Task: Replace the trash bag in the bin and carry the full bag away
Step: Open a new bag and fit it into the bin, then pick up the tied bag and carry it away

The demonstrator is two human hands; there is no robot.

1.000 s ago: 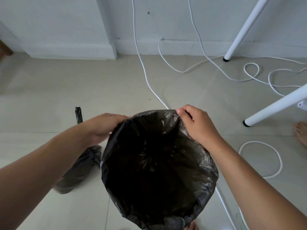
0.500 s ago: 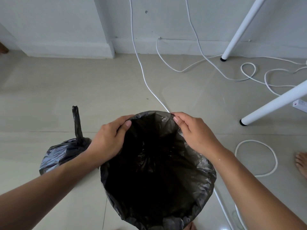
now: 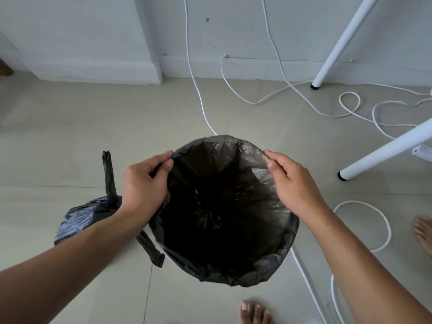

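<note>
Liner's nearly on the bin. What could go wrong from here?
1. Both hands, left hand and right hand, pinch the thin new bag at the rim; a hard tug might tear it or pull the near edge off.
2. A white cable lies on the floor beside the bin, near a bare foot: a likely trip hazard.
3. The full bag sits against the bin; its loose strap could snag when lifted.

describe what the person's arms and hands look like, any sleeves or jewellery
Both forearms are bare right up to the edge of the picture, with no sleeves in view. The left hand and right hand wear no gloves, and no rings, watch or bracelet show on either. The fingernails are short and unpainted. No marks or tattoos show on them.
</note>
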